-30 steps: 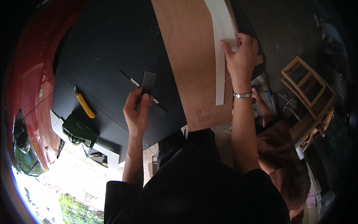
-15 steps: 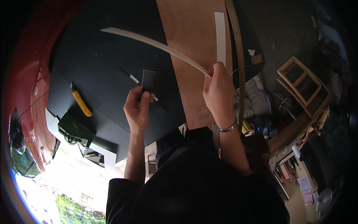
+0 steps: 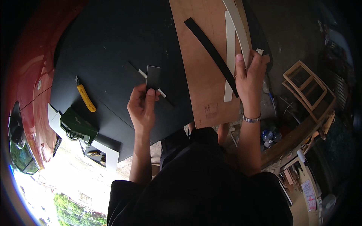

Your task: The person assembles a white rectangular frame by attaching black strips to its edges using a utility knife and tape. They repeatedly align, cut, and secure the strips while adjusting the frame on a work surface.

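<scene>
My left hand (image 3: pixel 142 107) pinches a small dark rectangular piece (image 3: pixel 153 76) with a pale edge between thumb and fingers. Behind it runs a thin black rod with white sections (image 3: pixel 142 73); I cannot tell whether the hand holds it too. My right hand (image 3: pixel 252 77) grips a long pale strip (image 3: pixel 240 28) by its near end, at the right side of a brown board (image 3: pixel 200 75). On that board lies a black strip (image 3: pixel 211 51), slanting across another white strip (image 3: pixel 229 88). The black strip's near end reaches beside my right hand.
A large black sheet (image 3: pixel 124 34) spreads under the left side. On it lie a yellow utility knife (image 3: pixel 86 98) and, near its edge, a dark green box (image 3: pixel 77 124). A red car (image 3: pixel 37 75) stands at left. Wooden frames (image 3: pixel 307 83) lie at right.
My right hand has moved right, away from over the board's middle. The pale strip in it now points far along the board's right side. A black strip now shows on the board.
</scene>
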The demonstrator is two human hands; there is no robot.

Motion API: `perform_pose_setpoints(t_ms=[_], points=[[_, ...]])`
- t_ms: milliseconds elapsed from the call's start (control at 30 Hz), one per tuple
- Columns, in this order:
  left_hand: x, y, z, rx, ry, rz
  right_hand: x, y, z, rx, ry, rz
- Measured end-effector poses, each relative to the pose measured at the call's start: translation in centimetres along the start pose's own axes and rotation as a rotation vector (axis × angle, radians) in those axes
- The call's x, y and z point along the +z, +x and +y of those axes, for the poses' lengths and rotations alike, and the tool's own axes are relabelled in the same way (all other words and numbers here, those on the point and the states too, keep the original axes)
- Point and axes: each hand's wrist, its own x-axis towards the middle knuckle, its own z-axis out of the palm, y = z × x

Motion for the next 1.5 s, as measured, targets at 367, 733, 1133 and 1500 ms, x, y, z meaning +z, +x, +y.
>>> perform_pose_setpoints(t_ms=[367, 733, 1133, 1500], points=[[-0.8, -0.4, 0.6, 0.007, 0.188, -0.103, 5.3, -13.5, -2.0, -0.044, 0.19, -0.035], [-0.3, -4.5, -1.2, -0.178, -0.076, -0.213, 3.5, -14.2, -1.8, -0.251, -0.023, 0.038], [-4.0, -10.8, -3.6, -0.121, -0.571, 0.142, 5.6, -19.2, -7.3, -0.046, 0.895, -0.922], [-28.6, -26.4, -14.1, -0.127, 0.382, 1.096, 8.2, -21.6, -15.6, -0.487, 0.44, -0.612]])
